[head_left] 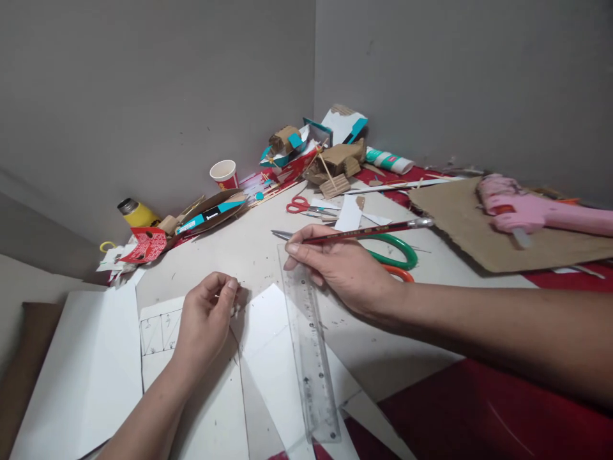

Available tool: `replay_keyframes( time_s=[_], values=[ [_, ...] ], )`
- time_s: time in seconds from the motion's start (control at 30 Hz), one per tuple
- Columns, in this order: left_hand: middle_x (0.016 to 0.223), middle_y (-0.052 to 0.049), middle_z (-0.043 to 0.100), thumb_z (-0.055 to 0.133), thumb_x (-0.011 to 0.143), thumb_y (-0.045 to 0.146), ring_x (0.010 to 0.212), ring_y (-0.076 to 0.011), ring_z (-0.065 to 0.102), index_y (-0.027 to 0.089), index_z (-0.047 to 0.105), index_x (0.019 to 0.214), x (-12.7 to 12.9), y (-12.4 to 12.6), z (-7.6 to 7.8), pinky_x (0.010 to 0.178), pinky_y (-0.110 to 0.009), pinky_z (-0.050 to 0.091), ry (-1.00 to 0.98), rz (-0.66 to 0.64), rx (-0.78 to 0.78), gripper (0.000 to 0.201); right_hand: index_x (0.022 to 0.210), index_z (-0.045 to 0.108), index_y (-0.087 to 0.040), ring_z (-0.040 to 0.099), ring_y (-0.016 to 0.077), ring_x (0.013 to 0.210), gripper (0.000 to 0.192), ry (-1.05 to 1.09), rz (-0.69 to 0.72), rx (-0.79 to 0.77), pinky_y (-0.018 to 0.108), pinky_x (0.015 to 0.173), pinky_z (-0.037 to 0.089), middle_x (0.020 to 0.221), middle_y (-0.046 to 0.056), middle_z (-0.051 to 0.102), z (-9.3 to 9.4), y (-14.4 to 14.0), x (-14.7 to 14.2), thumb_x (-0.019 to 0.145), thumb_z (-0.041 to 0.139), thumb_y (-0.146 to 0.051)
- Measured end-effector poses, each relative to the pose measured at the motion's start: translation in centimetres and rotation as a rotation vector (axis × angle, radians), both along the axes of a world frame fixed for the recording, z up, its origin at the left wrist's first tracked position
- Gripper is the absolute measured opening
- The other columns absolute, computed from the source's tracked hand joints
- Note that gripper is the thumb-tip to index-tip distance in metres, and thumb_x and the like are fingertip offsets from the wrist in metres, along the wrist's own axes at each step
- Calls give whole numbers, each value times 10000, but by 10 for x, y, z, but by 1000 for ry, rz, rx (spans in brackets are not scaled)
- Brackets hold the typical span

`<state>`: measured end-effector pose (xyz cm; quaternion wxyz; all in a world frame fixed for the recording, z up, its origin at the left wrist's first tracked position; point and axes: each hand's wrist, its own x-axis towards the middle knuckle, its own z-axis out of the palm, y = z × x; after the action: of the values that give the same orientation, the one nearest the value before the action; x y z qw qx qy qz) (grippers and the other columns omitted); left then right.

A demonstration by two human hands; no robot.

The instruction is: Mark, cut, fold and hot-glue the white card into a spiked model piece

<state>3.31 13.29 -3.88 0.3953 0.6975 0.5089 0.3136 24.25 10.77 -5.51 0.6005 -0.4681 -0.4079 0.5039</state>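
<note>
My right hand [342, 262] is closed around a dark red pencil [373, 230], its eraser end pointing right. Below those fingers is the top end of a clear plastic ruler [313, 370]; I cannot tell if they grip it too. The ruler slants over a white paper piece [268, 345]. My left hand [205, 319] is closed in a pinch over a white sheet [205, 415] with a pencilled grid of boxes and diagonals [160, 332]. What its fingertips hold, if anything, is too small to make out. Behind my right hand lie scissors with green and orange handles [400, 250].
A pink glue gun [531, 211] lies on cardboard [460, 236] at right. Small red scissors [299, 204], a paper cup [224, 172], a yellow bottle [138, 212] and cardboard scraps [342, 158] line the back by the walls. A white folded sheet [81, 370] is at left.
</note>
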Motion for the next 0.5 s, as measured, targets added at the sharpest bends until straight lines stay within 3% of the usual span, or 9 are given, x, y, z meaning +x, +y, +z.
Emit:
replay_keyframes(
  time_s=[0.1, 0.27, 0.5],
  values=[
    [646, 9, 607, 618, 874, 320, 589, -120, 497, 184, 624, 722, -4, 2, -4, 576, -266, 374, 52, -12, -3, 205, 815, 548, -182, 381, 54, 421, 169, 24, 16, -57, 151, 351, 281, 651, 3, 660, -2, 2, -1, 802, 662, -306],
    [795, -19, 668, 611, 879, 369, 720, -141, 572, 193, 621, 881, -1, 1, -4, 682, -276, 432, -29, -44, -93, 177, 800, 580, -175, 461, 73, 408, 90, 24, 109, -162, 160, 350, 373, 623, 12, 655, -8, 5, -5, 803, 634, -246],
    [584, 82, 543, 714, 782, 383, 482, -81, 466, 230, 471, 838, 15, -19, 2, 456, -196, 375, -157, -194, -395, 293, 893, 596, -168, 544, 85, 450, 56, 89, 247, -188, 185, 419, 465, 688, 28, 690, -8, 3, -8, 837, 594, -165]
  ],
)
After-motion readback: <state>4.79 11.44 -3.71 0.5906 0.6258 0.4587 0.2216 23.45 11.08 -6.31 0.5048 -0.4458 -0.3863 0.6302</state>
